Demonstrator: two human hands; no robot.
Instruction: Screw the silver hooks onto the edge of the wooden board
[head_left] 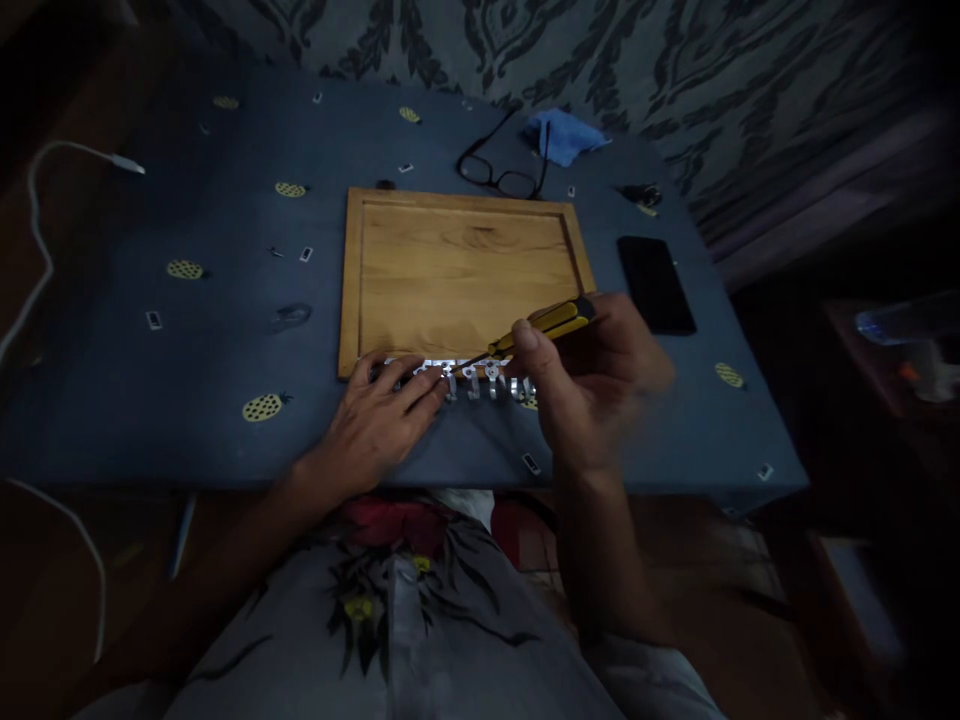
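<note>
Dim light falls on a blue surface [187,400] carrying a wooden board [457,270]. A metal hook rail [480,378] lies along the board's near edge. The left hand [375,425] rests on the rail's left end, fingers extended flat. The right hand [592,385] has its fingers closed around a yellow screwdriver [551,322], tip at the rail. Glasses [499,170] and a phone [656,285] lie beyond.

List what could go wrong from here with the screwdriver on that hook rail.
1. The screwdriver tip sits beside the left hand; a slip could jab its fingers.
2. The hook rail lies at the wooden board near edge, pinned only by that hand, so it may shift.
3. Dim light makes aiming hard.
</note>
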